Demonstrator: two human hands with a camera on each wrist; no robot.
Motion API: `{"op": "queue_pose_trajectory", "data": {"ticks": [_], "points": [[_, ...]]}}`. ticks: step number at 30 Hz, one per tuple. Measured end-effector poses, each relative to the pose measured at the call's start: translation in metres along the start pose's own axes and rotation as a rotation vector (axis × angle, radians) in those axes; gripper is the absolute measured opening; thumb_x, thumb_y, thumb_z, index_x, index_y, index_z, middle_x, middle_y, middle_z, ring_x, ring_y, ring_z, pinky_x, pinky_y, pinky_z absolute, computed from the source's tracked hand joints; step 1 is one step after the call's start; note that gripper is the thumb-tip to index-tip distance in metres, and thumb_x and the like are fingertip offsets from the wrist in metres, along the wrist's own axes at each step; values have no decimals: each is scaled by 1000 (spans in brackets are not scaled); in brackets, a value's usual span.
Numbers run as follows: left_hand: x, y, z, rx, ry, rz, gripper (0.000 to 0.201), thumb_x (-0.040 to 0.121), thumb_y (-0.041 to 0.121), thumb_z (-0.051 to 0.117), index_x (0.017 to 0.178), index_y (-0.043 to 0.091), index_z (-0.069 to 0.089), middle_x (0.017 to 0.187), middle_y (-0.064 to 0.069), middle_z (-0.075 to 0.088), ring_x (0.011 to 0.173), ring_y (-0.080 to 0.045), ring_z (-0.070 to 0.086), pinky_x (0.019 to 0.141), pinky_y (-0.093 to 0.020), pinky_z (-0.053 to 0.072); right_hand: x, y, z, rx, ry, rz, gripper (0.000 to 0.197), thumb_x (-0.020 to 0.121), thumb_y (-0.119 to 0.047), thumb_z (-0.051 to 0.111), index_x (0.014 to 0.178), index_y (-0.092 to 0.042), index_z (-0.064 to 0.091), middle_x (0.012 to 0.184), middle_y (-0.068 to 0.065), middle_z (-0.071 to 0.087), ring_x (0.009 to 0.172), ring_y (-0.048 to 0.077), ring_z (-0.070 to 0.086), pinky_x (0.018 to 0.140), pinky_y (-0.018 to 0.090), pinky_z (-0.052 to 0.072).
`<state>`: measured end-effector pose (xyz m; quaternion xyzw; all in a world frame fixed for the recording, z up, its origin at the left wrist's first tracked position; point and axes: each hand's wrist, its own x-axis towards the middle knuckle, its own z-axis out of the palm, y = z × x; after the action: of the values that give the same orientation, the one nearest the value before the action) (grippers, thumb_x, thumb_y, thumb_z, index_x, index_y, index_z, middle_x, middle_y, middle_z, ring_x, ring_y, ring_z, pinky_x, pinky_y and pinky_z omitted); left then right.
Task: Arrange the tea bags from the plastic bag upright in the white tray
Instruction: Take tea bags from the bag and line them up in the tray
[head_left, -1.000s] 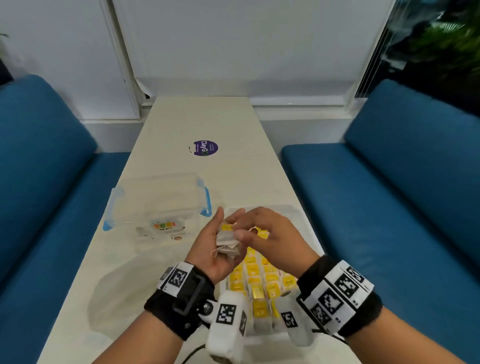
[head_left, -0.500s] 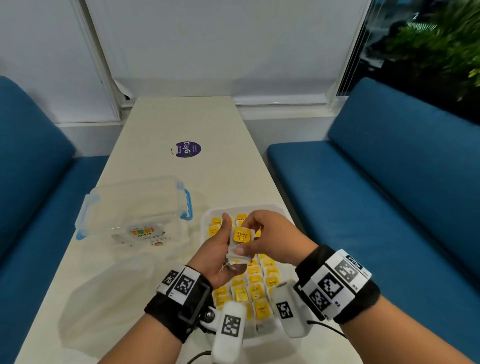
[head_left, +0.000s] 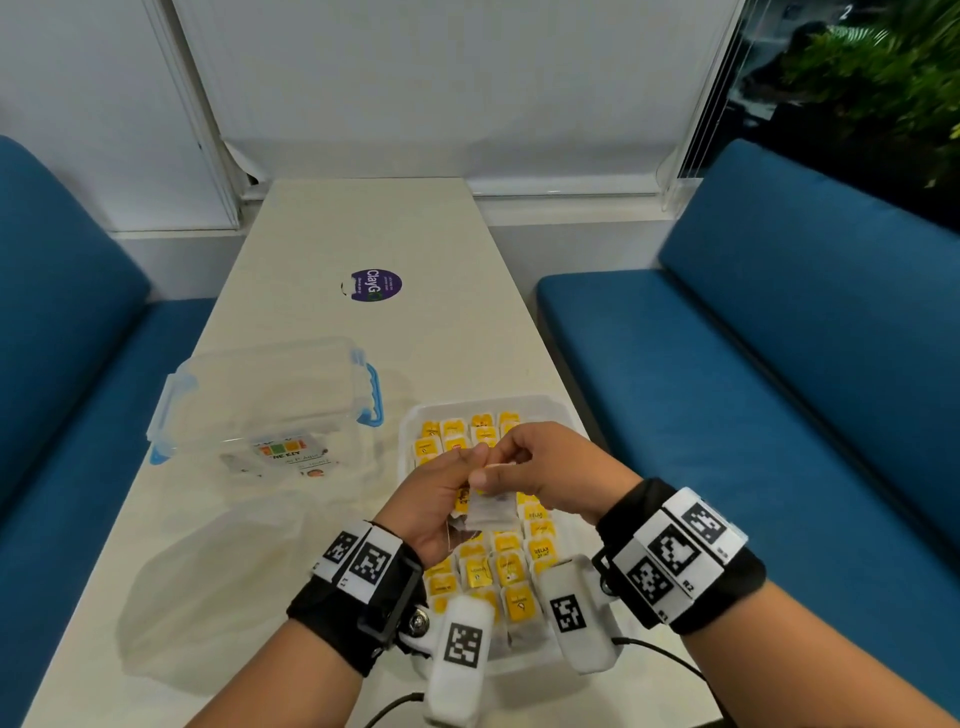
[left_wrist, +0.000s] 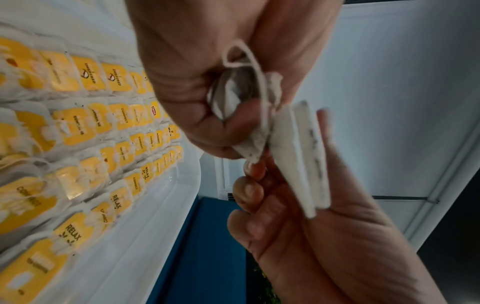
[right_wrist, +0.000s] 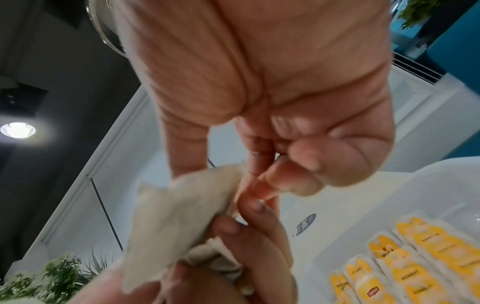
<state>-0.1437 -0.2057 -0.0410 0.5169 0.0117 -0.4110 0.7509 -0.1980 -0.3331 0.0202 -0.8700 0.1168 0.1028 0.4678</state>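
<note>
Now lower — tea bag (head_left: 491, 512), tag hidden

Long table (head_left: 322, 234) running from 6 toward 12 o'clock, between a bench (head_left: 67, 332) at 9 o'clock and another bench (head_left: 779, 374) at 3 o'clock. On the table, near the 6 o'clock end: tray (head_left: 566, 410) at 3 o'clock, packed with rows of tea bags (head_left: 509, 569); plastic bag (head_left: 208, 587) at 9 o'clock of the tray; lidded box (head_left: 265, 389) at 12 o'clock of the plastic bag. Sticker (head_left: 375, 285) farther toward 12 o'clock. Above the tray, left hand (head_left: 436, 499) and right hand (head_left: 550, 467) touching, a held tea bag (head_left: 488, 512) between them.
</note>
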Motion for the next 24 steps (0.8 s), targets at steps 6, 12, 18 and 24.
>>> {"op": "queue_pose_trajectory", "data": {"ticks": [6, 12, 18, 24], "points": [[3, -5, -1, 1, 91, -47, 23, 91, 30, 55, 77, 12, 58, 54, -1, 54, 36, -10, 45, 35, -14, 31, -1, 6, -2, 13, 69, -14, 16, 80, -14, 72, 71, -18, 59, 62, -8, 54, 52, 2, 45, 45, 9, 36], [7, -8, -16, -81, 202, -106, 10, 88, 19, 60, 92, 9, 59, 70, -8, 57, 39, -11, 50, 33, -13, 32, -5, 18, -15, -86, 242, -52, 22, 90, -17, 60, 72, -24, 49, 67, -5, 56, 57, 6, 50, 51, 14, 38], [5, -9, -23, -125, 229, -132, 8, 88, 14, 60, 83, 8, 61, 61, -7, 60, 38, -11, 50, 33, -12, 33, -7, 36, -21, -138, 191, 67, 19, 88, -12, 61, 77, -23, 51, 64, -2, 62, 48, 1, 52, 47, 16, 39], [0, -8, -26, -255, 172, -163, 21, 94, 25, 50, 86, 6, 57, 76, -11, 56, 37, -12, 53, 33, -12, 37, -6, 53, -15, -318, 155, 140, 7, 84, -18, 67, 82, -21, 61, 74, -13, 55, 72, 6, 52, 60, 14, 39]]}}
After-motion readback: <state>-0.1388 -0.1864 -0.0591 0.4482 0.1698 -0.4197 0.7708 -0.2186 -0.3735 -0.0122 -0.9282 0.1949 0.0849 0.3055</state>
